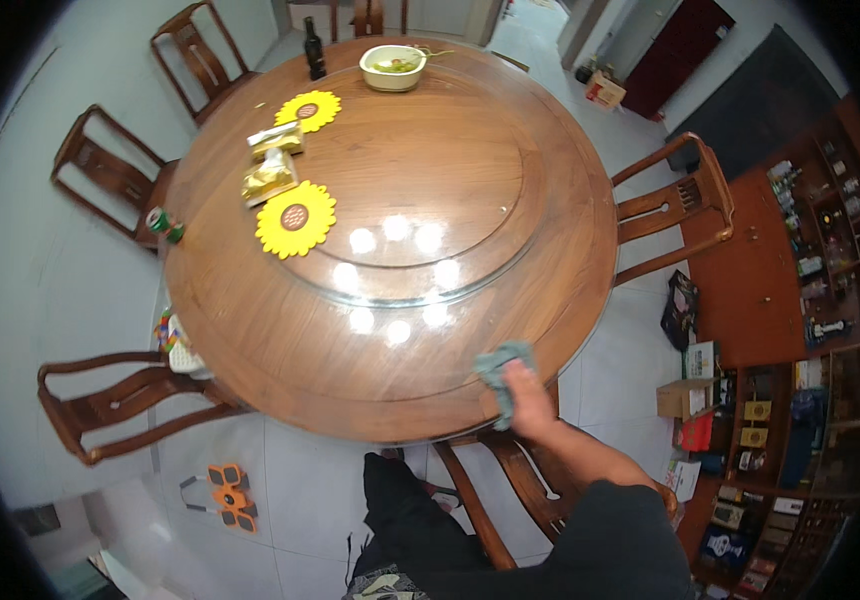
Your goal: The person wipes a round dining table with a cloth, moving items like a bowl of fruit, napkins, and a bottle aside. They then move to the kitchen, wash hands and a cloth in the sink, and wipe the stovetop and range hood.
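Right hand [532,400] with grey-green cloth [506,362] on round wooden table [280,350]

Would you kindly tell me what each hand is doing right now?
Left hand: out of view, so its state cannot be told.
Right hand: holding a grey-green cloth at the near side of the table.

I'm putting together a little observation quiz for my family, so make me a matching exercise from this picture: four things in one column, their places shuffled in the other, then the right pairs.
Things:
1. Grey-green cloth
2. Dark bottle
3. Gold packets
4. Orange-and-grey item

Places:
A. Between the two yellow flower-shaped mats
B. On the tiled floor
C. In the right hand
D. Near the table's far edge, left of the cream bowl

Pairs: 1-C, 2-D, 3-A, 4-B
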### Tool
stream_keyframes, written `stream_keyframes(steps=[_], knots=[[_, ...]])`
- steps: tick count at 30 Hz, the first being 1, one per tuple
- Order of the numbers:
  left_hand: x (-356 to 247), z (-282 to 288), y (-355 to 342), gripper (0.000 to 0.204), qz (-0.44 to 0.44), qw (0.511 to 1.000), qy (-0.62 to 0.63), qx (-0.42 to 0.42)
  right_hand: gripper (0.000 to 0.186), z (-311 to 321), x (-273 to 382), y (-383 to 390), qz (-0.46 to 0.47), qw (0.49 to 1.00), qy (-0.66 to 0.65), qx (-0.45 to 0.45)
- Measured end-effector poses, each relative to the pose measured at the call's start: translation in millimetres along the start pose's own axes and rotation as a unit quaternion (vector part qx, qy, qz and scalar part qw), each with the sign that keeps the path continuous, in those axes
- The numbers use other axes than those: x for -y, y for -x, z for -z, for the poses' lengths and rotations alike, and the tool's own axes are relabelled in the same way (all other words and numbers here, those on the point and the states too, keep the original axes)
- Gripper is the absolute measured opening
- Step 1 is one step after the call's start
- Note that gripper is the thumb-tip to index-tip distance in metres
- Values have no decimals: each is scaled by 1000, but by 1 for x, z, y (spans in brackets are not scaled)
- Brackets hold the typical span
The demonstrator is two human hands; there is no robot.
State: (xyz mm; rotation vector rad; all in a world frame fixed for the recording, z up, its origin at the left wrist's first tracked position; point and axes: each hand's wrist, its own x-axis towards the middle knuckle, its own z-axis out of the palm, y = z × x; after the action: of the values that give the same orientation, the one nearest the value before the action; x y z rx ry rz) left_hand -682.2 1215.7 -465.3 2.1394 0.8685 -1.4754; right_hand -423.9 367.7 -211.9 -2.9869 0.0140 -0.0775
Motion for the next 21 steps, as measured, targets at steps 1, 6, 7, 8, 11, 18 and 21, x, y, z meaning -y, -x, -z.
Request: stream_keyframes(steps=[1,6,7,8,11,18,21], knots=[[-18,21,1,30,36,999,16,30,65,7,-53,-4,-34,999,-21,-35],[-96,98,-27,32,69,991,68,93,82,31,-237,-113,-297,950,-4,-97],[-105,109,-36,33,60,990,68,107,82,32,-247,-141,-335,935,53,-100],[-111,116,-44,34,40,990,68,118,81,25,-243,-164,-374,916,105,-103],[-148,116,-56,28,-16,977,206,50,78,-24,-182,-202,-227,966,117,-50],[-363,152,-12,19,-210,921,312,98,58,-133,145,-254,-160,987,16,28],[-429,173,21,27,-336,905,229,122,53,-177,232,-291,-163,982,-79,-57]])
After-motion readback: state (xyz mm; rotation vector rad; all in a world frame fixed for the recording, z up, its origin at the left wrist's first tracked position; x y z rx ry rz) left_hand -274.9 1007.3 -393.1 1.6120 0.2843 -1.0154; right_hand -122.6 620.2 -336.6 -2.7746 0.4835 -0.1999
